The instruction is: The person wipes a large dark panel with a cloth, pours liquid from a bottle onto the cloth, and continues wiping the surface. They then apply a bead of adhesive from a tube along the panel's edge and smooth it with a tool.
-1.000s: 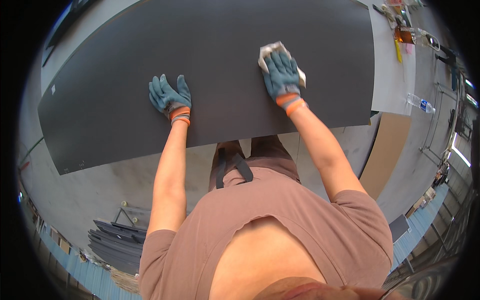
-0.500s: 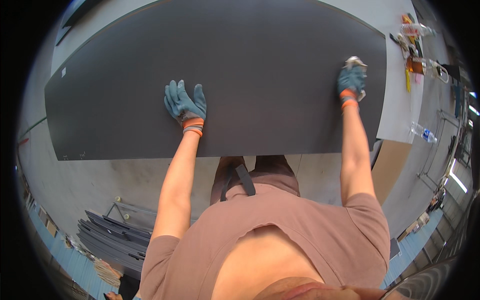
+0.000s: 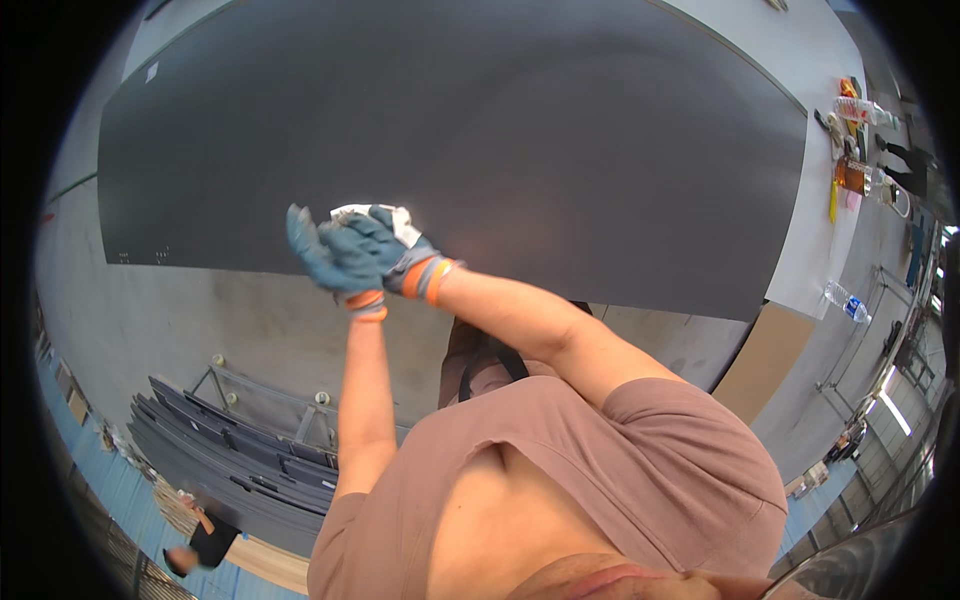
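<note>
A large dark grey panel lies flat on the worktable in front of me. My right hand, in a blue-grey glove with an orange cuff, is closed on a crumpled white cloth near the panel's front edge, left of the middle. Right beside it, and overlapping it in view, is my left hand in a matching glove. The left fingers are stretched out, slightly blurred, with nothing seen in them. Whether the left hand touches the cloth is hidden.
Plastic bottles, a jar of amber liquid and small tools lie along the right side. Another clear bottle stands nearer. Stacked dark panels sit behind me at left beside a wheeled metal frame. A person is beyond them.
My right hand has swept from the panel's right end to the left with the cloth, coming beside my left hand. The left hand has moved nearer the front edge. My view has shifted.
</note>
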